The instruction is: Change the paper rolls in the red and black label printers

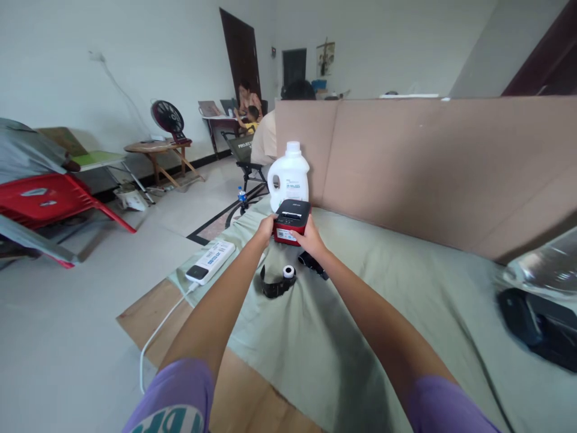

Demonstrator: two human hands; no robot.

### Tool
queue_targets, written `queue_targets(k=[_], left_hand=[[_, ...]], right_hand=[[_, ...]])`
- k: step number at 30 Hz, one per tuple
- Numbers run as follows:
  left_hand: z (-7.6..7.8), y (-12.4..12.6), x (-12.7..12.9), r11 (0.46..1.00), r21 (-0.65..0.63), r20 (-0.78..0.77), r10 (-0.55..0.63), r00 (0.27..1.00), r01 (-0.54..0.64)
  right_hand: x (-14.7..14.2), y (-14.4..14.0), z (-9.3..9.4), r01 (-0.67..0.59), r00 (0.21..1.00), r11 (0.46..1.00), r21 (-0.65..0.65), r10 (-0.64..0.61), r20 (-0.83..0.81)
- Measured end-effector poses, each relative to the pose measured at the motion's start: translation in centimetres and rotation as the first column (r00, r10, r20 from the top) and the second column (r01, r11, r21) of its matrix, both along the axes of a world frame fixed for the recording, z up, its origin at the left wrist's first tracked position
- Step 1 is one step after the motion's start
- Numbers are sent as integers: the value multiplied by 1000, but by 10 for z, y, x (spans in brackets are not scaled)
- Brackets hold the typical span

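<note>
1. head view: both arms reach far out over a pale green cloth (369, 313) spread on a wooden table, and the two hands meet on a small red and black box-shaped label printer (291, 221) that stands on the cloth near the table's far left end.
2. the left hand (267, 228) grips the printer's left side, fingers wrapped around its edge and clamped on the casing.
3. the right hand (310, 239) holds the printer's right near corner, fingers closed against its red side; the fingertips are hidden behind the box.
4. just beyond the printer, touching or almost touching its far side, stands a white plastic jug with a white cap and green label (289, 175).
5. nearer than the printer, between the two forearms, lies a black curved holder with a small white roll (279, 281) on it, and just right of it a short black cylinder-like part (312, 265) lies under the right wrist.
6. to the left, at the cloth's edge, lies a white power strip (211, 262) with its white cable running off the near side of the table.
7. a tall brown cardboard panel (428, 168) stands along the far side of the table.
8. at the right edge, a dark blurred object (538, 325) sits on the cloth; what it is cannot be told.
9. beyond the table, a person sits in a black chair, and a red folding frame (49, 201) stands at far left.
</note>
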State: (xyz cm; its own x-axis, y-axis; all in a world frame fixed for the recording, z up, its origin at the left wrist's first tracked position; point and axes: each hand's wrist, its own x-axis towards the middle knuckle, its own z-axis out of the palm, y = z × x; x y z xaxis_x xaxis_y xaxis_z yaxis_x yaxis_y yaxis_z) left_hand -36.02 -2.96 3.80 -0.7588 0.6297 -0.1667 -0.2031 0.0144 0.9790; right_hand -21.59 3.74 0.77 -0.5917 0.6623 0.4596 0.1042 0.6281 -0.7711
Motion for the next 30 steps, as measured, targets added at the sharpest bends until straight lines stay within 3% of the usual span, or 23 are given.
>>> queue_targets(k=[2,4,6,8,10,12,14,15,16,17,19,21,25,27,30], left_hand=[[2,-6,2,999,29,-16,31,999,-31],[6,-17,12,982,146,-83,132,988,-119],[9,-32,36,915,353,-174,268,948,-193],[8,-48,73,847,514,-252,298,921,-133],[1,-62,118,848,530,-336,193,922,15],[-12,-74,165,885,399,-484,-20,875,240],[-28,-84,206,864,161,-651,-271,709,478],[-36,-88,223,831,28,-714,-372,593,555],[-44,-93,238,793,-96,-759,-449,471,601],[-50,-97,249,758,-205,-790,-502,353,619],[-59,-104,263,700,-373,-816,-560,144,609],[-63,-111,267,656,-488,-808,-589,-13,577],[-62,-120,268,594,-639,-750,-622,-226,489],[-62,-124,269,570,-694,-713,-630,-308,439],[-63,-134,274,556,-743,-669,-647,-366,374]], right_hand=[[22,-4,7,31,998,999,-32,-29,54],[69,-8,12,64,988,998,-24,-60,143],[143,-12,14,138,964,986,94,-155,217],[234,-17,11,293,900,924,245,-353,257],[328,-26,8,489,752,772,406,-609,252],[407,-37,6,704,483,511,493,-854,194],[461,-44,6,842,182,250,479,-966,184],[477,-45,5,880,77,172,442,-971,224],[488,-43,5,908,31,152,391,-954,299],[494,-39,4,928,36,174,331,-922,385],[495,-29,3,941,115,260,215,-847,519],[489,-22,2,942,158,295,163,-813,561],[467,-35,6,956,132,242,163,-857,498],[447,-56,7,941,186,287,176,-879,440],[401,-98,6,889,318,411,204,-873,371]])
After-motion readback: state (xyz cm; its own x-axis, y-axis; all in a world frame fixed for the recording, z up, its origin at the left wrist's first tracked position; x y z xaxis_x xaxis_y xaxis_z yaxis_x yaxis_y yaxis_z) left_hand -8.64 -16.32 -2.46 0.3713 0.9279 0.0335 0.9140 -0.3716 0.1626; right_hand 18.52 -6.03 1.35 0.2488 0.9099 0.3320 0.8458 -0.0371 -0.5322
